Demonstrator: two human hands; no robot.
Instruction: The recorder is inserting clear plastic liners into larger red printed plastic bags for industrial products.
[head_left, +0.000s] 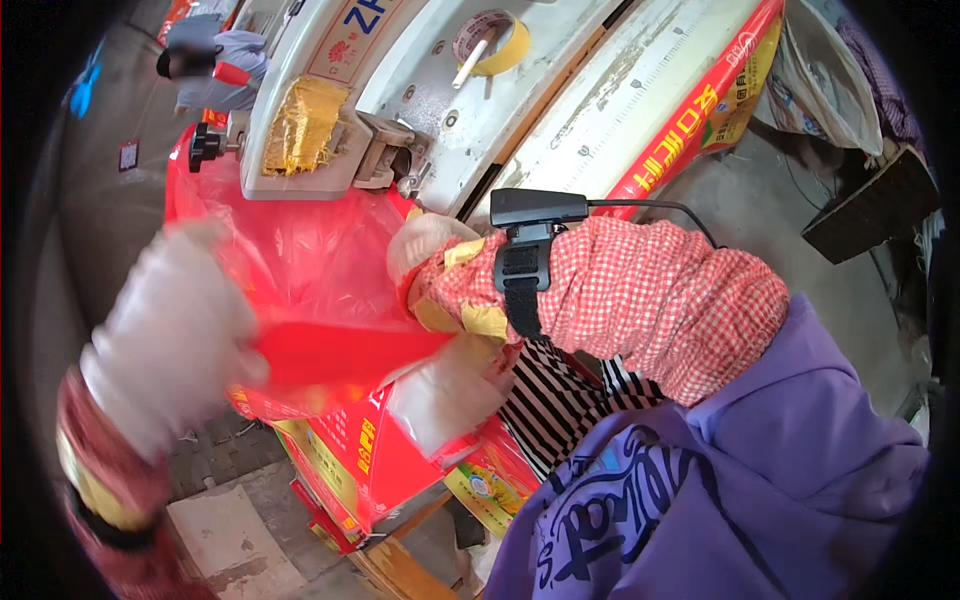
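Note:
A glossy red plastic bag [330,245] with printed panels spreads open below the head of a pale machine. My left hand [180,330], in a white glove, is at the bag's left edge. Motion smears its fingers, so their grip is unclear. A folded red strip [340,352] of the bag runs from beside that hand toward my right wrist. My right hand [428,242], also gloved, lies against the bag's right side. Its sleeve and the bag hide most of its fingers. Below it shows a whitish patch [450,395], glove or plastic; I cannot tell which.
The machine head [330,60] carries a black knob [207,147] and a yellow woven patch [303,125]. A tape roll [510,50] sits on its bed. More printed red bags [500,465] lie below my hands. Another person [215,65] is at the far left.

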